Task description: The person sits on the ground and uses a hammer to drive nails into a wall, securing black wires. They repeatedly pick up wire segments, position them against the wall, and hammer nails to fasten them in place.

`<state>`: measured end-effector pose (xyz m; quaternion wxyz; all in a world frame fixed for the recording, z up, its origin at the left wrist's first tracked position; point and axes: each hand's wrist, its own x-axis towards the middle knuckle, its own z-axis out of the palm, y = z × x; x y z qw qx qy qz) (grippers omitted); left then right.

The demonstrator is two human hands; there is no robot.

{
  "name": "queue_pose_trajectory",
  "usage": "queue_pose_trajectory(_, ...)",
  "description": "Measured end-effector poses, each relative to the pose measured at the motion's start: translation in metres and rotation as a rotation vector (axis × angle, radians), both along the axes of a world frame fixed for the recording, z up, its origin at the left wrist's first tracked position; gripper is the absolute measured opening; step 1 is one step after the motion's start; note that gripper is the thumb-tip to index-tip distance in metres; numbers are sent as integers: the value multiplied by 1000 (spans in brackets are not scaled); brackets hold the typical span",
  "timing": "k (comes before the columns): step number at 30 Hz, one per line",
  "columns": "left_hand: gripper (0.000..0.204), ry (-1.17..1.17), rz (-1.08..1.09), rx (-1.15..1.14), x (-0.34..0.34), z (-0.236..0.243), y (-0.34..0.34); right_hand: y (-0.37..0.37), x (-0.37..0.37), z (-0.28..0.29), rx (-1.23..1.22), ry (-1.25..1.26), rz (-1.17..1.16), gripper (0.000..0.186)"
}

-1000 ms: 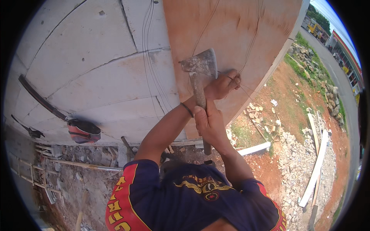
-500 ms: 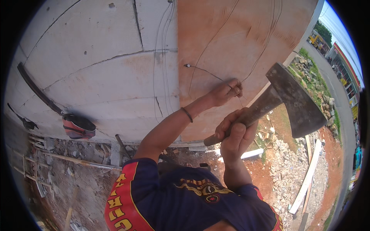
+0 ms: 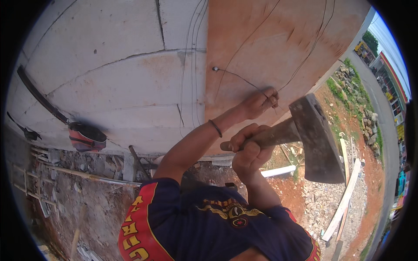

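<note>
Against the orange-brown wall panel, my left hand is closed in a pinch on a thin dark wire. That wire runs left to a small pale-headed fixing in the panel. A fine tip pokes out below the fingers, too small to name. Lower and nearer, my right hand wraps round the handle of a hatchet. Its broad worn metal head hangs to the right, blade edge downward, apart from the panel. A black band circles my left wrist.
More thin wires hang on the pale block wall. A red and black pouch on a dark strap hangs at left. Rubble and wooden poles lie below. At right are white planks, stones and a road.
The hatchet and my right hand have shifted; the head has swung lower and its blade now points more downward. My left hand stays pinched on the wire. The view has shifted slightly.
</note>
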<state>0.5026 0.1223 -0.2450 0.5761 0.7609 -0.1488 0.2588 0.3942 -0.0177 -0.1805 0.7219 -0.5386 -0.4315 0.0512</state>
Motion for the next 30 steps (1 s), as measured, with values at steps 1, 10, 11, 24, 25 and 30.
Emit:
queue_pose_trajectory(1,25,28,-5,-31,-2,-3,0,10,0,-1,-290,-46,-28,29)
queue_pose_trajectory(10,45,429,-72,-149,-35,-101,-45,-41,10,-72,-143,-111,-59,37)
queue_pose_trajectory(11,46,467,-69,-348,-54,-125,-65,-46,7,-85,-177,-31,-62,39)
queue_pose_trajectory(24,30,1497,213,390,-354,-377,-51,-186,-162,-215,-528,778,-491,26)
queue_pose_trajectory(25,30,1506,205,413,-360,-391,-48,-187,-171,-223,-516,808,-495,24)
queue_pose_trajectory(30,27,1416,159,433,-355,-478,-71,-195,-177,-304,-473,909,-523,24)
